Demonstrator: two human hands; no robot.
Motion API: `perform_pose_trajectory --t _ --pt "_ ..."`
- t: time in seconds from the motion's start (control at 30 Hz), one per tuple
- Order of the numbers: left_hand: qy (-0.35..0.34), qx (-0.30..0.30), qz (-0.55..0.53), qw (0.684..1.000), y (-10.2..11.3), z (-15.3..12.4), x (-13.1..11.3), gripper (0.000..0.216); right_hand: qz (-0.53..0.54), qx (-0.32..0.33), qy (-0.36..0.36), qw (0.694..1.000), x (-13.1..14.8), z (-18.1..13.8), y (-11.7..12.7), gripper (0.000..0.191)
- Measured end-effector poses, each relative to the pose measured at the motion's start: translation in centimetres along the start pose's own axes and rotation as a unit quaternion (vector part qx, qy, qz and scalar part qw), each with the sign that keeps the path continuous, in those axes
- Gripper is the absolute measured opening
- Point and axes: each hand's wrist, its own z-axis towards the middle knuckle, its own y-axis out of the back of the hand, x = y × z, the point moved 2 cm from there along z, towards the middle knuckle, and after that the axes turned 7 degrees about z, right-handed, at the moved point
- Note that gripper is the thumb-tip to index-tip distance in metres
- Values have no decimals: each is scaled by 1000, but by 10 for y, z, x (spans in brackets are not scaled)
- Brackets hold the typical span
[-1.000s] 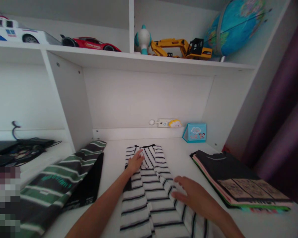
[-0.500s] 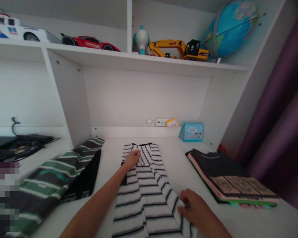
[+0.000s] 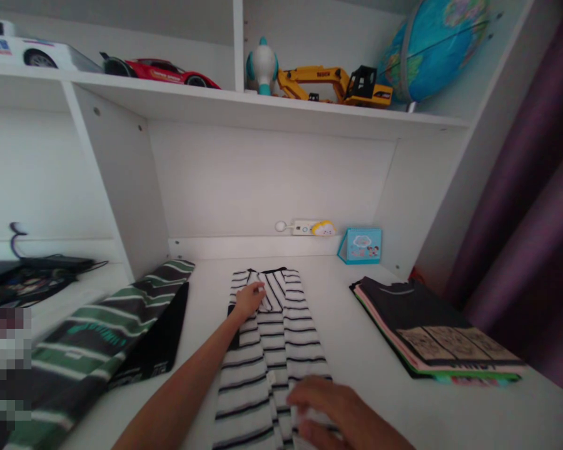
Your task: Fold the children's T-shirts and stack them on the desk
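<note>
1. Striped shirt (image 3: 274, 337), in the head view: it lies in the middle of the white worktop (image 3: 340, 312) as a long, narrow strip, white with dark stripes. Its dark-trimmed end points to the back wall, and lengthwise folds run down it toward the near edge of the picture.
2. The left hand (image 3: 250, 299) rests on the shirt's far part, left of the slanting stripes. Its fingers look close together; whether they pinch cloth, I cannot tell.
3. The right hand (image 3: 328, 403) is over the shirt's near right side, slightly blurred, with thumb and fingers apart. Whether it touches the fabric, I cannot tell.
4. To the left lies a green and dark grey striped garment (image 3: 122, 312), partly over a black item (image 3: 164, 337).
5. To the right is a pile of folded clothes (image 3: 431, 325), a dark printed piece on top and pink and green edges showing below.
6. At the back, a blue desk calendar (image 3: 363, 247) stands to the right of a power strip (image 3: 303, 227), which has a yellow-and-white cloud-shaped piece (image 3: 324, 229) at its right end.
7. The shelf (image 3: 281, 107) above carries a red toy car (image 3: 164, 72), a yellow toy excavator (image 3: 331, 78) and a globe (image 3: 436, 50).
</note>
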Motion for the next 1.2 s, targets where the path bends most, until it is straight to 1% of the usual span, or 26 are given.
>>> perform_pose_trajectory --t 0.03,0.07,0.1,0.17,0.23,0.27,0.3,0.37,0.4,0.43,0.5,0.57,0.6,0.67,0.73,0.8,0.87,0.93,1.03,1.1,1.2 --pt "-3 -4 5 1000 0 0 0 31 -25 -44 -27 998 -6 4 1 37" --pt "-6 -8 10 1000 0 0 0 31 -54 -67 -53 995 -15 8 0 45" --pt "-9 -13 16 1000 0 0 0 30 -80 -65 -74 992 -24 13 -5 50" --pt "-17 -26 30 999 1 -2 -1 29 -113 -21 -86 990 -43 21 -19 59" --pt "-27 -52 46 997 2 -7 -6 29 -123 20 -77 989 -58 26 -32 62" --pt "-44 -73 58 995 3 -11 -11 30 -127 29 -74 989 -62 28 -35 62" --pt "-74 -93 73 990 3 -15 -17 31 -130 33 -73 988 -65 29 -37 63" --pt "-164 -116 104 974 1 -27 -32 34 -132 46 -72 988 -65 30 -34 64" --pt "-211 -110 119 964 -2 -33 -38 37 -132 59 -70 987 -62 30 -30 66" --pt "-251 -91 130 955 -6 -38 -43 42 -129 75 -65 987 -59 30 -25 67" --pt "-288 -24 145 946 -15 -46 -48 51 -120 94 -42 987 -50 30 -10 63" --pt "-290 42 156 943 -22 -51 -48 57 -104 92 -14 990 -46 33 10 52" --pt "-286 62 159 943 -24 -53 -47 57 -91 88 0 992 -47 38 21 45" --pt "-275 74 161 945 -24 -55 -46 58 -57 82 24 995 -58 55 44 34" --pt "-268 71 162 947 -22 -56 -47 59 -44 57 20 997 -82 83 67 31" --pt "-261 71 166 948 -19 -58 -49 60 -69 -6 -24 997 -113 119 85 29" --pt "-253 76 170 950 -17 -60 -51 59 -96 -59 -67 991 -143 156 97 29" --pt "-245 82 171 951 -16 -61 -52 59 -110 -94 -92 985 -166 189 102 31" --pt "-244 85 165 952 -15 -62 -52 59 -114 -116 -107 981 -187 224 100 24" --pt "-245 81 158 953 -15 -63 -52 59 -114 -112 -114 981 -196 238 96 22" --pt "-241 83 153 955 -15 -63 -51 59 -123 -91 -130 980 -206 248 93 25"
